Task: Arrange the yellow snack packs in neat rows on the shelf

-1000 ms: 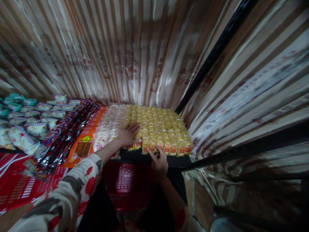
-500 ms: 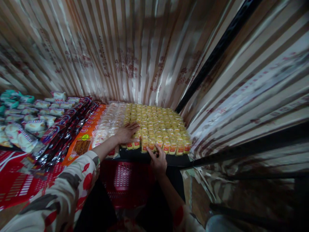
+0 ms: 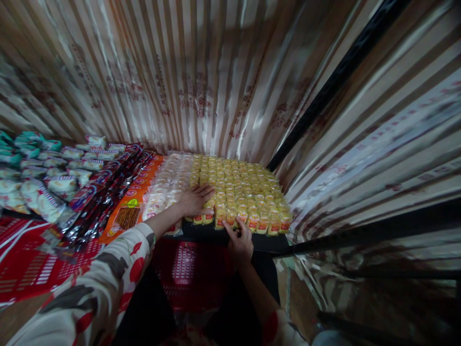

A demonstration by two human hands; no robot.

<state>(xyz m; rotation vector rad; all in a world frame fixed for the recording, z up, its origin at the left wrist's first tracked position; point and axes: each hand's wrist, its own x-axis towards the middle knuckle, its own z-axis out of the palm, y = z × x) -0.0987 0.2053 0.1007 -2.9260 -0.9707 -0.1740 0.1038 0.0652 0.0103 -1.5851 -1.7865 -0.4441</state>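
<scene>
Small yellow snack packs (image 3: 248, 185) in clear wrappers, with red-and-orange labels at the front, stand in tight rows on a black shelf (image 3: 219, 234). My left hand (image 3: 196, 199) lies flat across the left part of these rows, fingers stretched out and palm down. At the front edge, my right hand (image 3: 240, 242) touches the faces of the front packs with its thumb and a finger, held apart; its other fingers curl in. Left of the yellow rows are whitish packs in clear plastic (image 3: 167, 180), partly under my left forearm.
Further left are an orange snack packet (image 3: 124, 206), dark shiny packets (image 3: 101, 187), white packets (image 3: 61, 185) and green ones (image 3: 30, 144). Red baskets (image 3: 183, 269) sit below the shelf. A striped curtain (image 3: 201, 86) hangs behind, with a black post (image 3: 313, 110) at right.
The view has shifted slightly, so the shelf appears further right. Both hands keep nearly the same place on the yellow packs.
</scene>
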